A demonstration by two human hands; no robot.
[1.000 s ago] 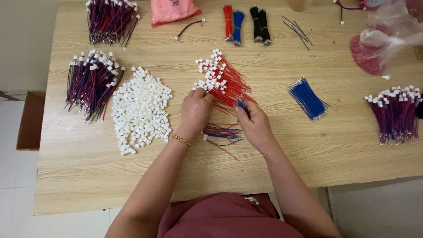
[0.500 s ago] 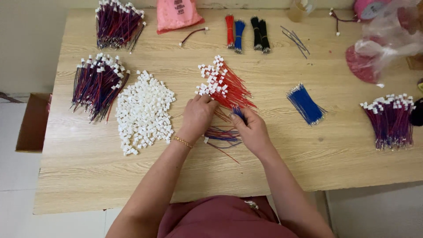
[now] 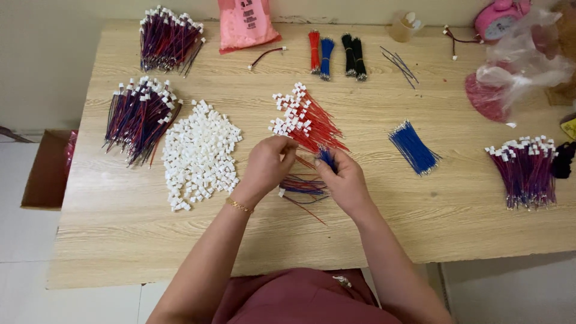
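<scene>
1. Wooden counter (image 3: 120, 240): carries everything; hands work near its middle, a little toward 6 o'clock.
2. Heap of white plastic connectors (image 3: 198, 156): at 9 o'clock from the left hand, near but apart. Likely hard, light and slippery; best picked one at a time by the sides.
3. Bundle of red wires with white connectors (image 3: 306, 120): at 12 o'clock from the hands, fanned out, connector ends toward 11 o'clock. Probably light and springy; best taken close to the connector, where the wire is stiffest.
4. Loose blue wires (image 3: 414, 147): at 3 o'clock from the right hand, well apart, lying on the counter.
5. Left hand (image 3: 267, 168): grip narrow, fingertips pinched near the red wires; what exactly sits between them is too small to tell. Thin gold bracelet (image 3: 239, 206) on the wrist.
6. Right hand (image 3: 345, 183): grip closed on a small tuft of blue wires (image 3: 327, 159), which sticks out toward 12 o'clock. Thin, flexible, very light; easy to bend at the metal tips, so safer held by the insulation.
7. Few finished red-and-blue wires (image 3: 303, 187): between the two hands, flat on the counter, toward 6 o'clock from the fingertips.
</scene>
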